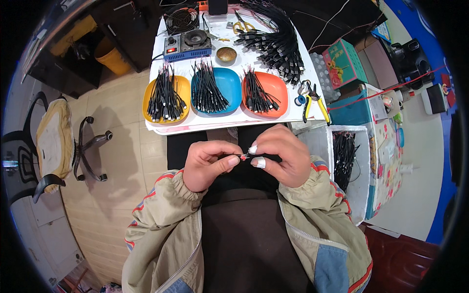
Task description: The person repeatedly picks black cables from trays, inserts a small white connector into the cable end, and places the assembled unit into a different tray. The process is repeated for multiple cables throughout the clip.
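Note:
Above my lap, my left hand (209,163) and my right hand (286,154) meet in front of the table edge. Thumb and fingers of each are closed in a pinch on a short black cable (243,157), whose stripped end shows a bit of red wire between the fingertips. White tape wraps the tips of my right thumb and forefinger. Most of the cable is hidden by the fingers. Beyond my hands stand a yellow bowl (146,103), a blue bowl (235,83) and an orange bowl (279,90), each filled with short black cables.
On the white table (195,126) are a blue soldering station (188,46), a small round tin (226,55), yellow-handled pliers (320,108), scissors (243,25) and a large cable bundle (278,44). A white foam box (359,180) with cables stands right; an office chair (56,139) stands left.

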A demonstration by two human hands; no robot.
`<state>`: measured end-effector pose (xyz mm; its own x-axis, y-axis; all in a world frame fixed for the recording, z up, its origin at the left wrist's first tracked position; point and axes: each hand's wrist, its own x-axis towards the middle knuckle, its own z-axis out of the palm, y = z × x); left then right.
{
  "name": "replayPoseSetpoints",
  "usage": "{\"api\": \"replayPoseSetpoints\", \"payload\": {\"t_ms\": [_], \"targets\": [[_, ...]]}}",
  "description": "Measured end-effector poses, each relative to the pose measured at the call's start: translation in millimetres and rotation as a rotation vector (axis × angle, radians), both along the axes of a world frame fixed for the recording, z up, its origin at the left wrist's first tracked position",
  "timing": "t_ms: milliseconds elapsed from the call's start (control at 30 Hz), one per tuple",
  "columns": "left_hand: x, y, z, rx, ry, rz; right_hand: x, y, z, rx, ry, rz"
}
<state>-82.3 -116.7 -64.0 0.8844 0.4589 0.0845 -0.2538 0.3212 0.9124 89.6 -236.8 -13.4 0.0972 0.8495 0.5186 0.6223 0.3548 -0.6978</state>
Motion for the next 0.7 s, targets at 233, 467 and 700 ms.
{"api": "replayPoseSetpoints", "payload": {"t_ms": [233,467,700], "targets": [[-3,-1,18,0.761,-0.036,0.277,-4,-4,6,-0.02,-0.042,-0.084],[-2,-1,16,0.992,-0.122,0.372,-10,-1,6,-0.039,-0.003,-0.064],[-4,0,15,1.548,-0.218,0.528,-13,-5,-8,-0.446,0.628,-0.004]]}}
